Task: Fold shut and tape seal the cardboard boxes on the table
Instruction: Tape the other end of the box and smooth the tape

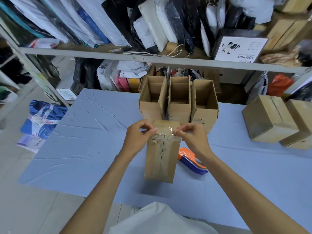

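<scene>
Cardboard boxes (pixel 179 109) stand on a blue-clothed table (pixel 84 132) before cluttered shelves (pixel 118 55).

Three open boxes (pixel 179 109), one held box (pixel 160 159), one tape dispenser (pixel 191 162) (two-plus sealed boxes (pixel 268 122)).

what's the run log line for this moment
left hand: pinches tape strip | right hand: pinches tape strip | closed box: flaps shut | tape dispenser: on table, right of closed box | open boxes: three behind
</scene>
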Available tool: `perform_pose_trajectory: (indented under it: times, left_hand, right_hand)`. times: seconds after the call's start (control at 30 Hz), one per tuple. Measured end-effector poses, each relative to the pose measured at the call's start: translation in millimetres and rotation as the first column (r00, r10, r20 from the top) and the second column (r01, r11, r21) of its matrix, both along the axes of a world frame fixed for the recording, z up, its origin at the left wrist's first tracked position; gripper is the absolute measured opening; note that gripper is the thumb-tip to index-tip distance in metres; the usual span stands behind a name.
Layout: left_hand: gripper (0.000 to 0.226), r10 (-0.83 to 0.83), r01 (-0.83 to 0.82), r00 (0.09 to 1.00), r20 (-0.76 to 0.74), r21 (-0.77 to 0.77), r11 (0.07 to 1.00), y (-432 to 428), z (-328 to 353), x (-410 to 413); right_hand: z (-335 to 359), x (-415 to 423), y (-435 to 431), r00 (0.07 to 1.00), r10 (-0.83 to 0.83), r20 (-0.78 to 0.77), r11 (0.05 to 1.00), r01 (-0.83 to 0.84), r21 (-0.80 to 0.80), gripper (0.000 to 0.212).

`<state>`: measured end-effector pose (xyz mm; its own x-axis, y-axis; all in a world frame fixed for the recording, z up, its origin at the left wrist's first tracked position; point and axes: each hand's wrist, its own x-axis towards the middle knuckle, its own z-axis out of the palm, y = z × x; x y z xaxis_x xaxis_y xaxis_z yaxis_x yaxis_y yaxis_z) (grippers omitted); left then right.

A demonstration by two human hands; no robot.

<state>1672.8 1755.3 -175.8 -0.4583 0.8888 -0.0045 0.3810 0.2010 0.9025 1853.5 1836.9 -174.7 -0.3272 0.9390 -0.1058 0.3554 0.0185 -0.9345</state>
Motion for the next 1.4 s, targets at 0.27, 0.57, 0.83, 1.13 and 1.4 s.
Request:
perform_pose_trajectory:
  times: [0.27,0.57,0.83,1.13,1.4]
  left_hand:
    - [0.013,0.013,-0.013,1.000,0.002,-0.037,0.999,2.2,1.2,-0.2]
    - [0.011,-0.029,0.027,1.000,-0.013,-0.088,0.996,2.3,1.3,-2.6]
    - [0.010,0.063,-0.054,0.991,0.120,-0.080,0.995,6.0,-1.5,3.6]
    - [0.036,0.131,-0.088,0.931,0.340,-0.139,0.986,12.1,0.5,2.2]
    - [0.015,0.241,-0.192,0.950,0.199,-0.237,0.952,27.6,0.0,21.5]
  right_hand:
    - [6.9,0.5,-3.6,0.999,0.033,-0.014,0.999,-0.033,-0.032,0.012]
    - [8.7,-1.4,-5.6,1.000,-0.001,0.010,1.000,0.001,-0.025,0.012]
    - [9.9,-7.1,0.4,0.994,0.001,0.107,1.000,-0.003,0.013,0.013]
    - [14.3,-18.8,5.9,0.990,-0.126,0.064,0.979,0.135,-0.152,0.021]
    - [-4.2,-38.4,7.9,0.964,-0.109,0.243,0.948,0.174,-0.265,0.044]
